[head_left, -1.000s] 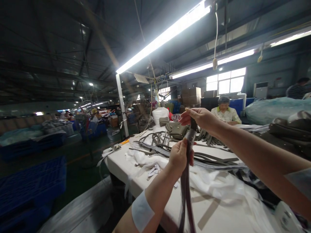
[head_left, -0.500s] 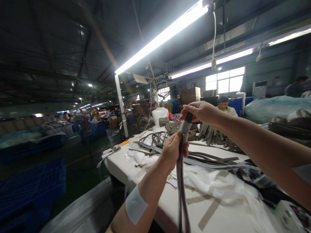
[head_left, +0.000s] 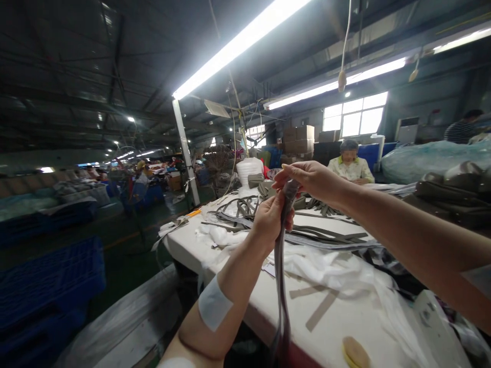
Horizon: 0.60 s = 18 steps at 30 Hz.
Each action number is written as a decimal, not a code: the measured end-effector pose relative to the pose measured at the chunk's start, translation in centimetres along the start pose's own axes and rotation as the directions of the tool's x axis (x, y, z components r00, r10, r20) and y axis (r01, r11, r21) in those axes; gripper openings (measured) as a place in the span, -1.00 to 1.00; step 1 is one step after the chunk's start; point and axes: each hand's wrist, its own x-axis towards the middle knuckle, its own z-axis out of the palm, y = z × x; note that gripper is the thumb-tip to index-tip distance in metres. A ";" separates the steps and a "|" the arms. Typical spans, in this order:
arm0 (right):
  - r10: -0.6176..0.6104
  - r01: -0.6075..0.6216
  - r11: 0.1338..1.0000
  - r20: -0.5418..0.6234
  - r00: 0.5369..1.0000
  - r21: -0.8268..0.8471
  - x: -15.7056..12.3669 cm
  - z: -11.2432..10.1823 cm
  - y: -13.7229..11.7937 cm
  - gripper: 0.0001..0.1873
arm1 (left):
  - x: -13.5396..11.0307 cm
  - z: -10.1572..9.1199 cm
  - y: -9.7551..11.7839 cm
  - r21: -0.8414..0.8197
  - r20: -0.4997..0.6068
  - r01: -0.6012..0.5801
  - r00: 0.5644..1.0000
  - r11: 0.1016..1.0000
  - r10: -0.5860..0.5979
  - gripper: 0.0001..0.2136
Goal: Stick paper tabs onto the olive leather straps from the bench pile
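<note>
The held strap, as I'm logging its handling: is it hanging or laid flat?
Hanging: the strap drops below the left hand, in front of the table.

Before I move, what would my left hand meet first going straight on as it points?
Likely your right hand, by the upper end of the strap, though depth is unclear.

No readable text, apparently.

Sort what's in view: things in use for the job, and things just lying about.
In use:
Dark strap, hanging from the hands
Left hand, gripping it
Right hand, at its upper end

Apparently just lying about:
Loose straps on the table
Crumpled white sheeting
Round tan object
Blue pallet
</note>
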 end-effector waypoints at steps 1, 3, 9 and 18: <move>-0.011 0.010 0.999 0.001 1.000 0.036 -0.3 0.0 0.2 -0.61 | -0.2 0.0 -0.2 0.008 -0.006 0.020 1.000 1.000 -0.020 -0.54; -0.053 0.048 0.989 0.029 0.998 0.143 -1.1 0.1 1.1 -0.51 | -0.4 0.0 -0.3 0.002 -0.036 0.025 0.999 1.000 -0.025 -0.57; -0.018 -0.098 0.975 0.513 0.858 0.197 -5.8 4.2 9.0 -0.61 | 0.0 -1.7 2.5 -0.012 -0.233 -0.083 0.969 0.996 0.078 -0.65; 0.195 -0.400 0.795 0.431 0.881 0.457 -7.8 8.1 11.9 -0.76 | -4.6 -4.9 0.2 0.208 0.108 0.180 0.973 0.961 -0.206 -0.67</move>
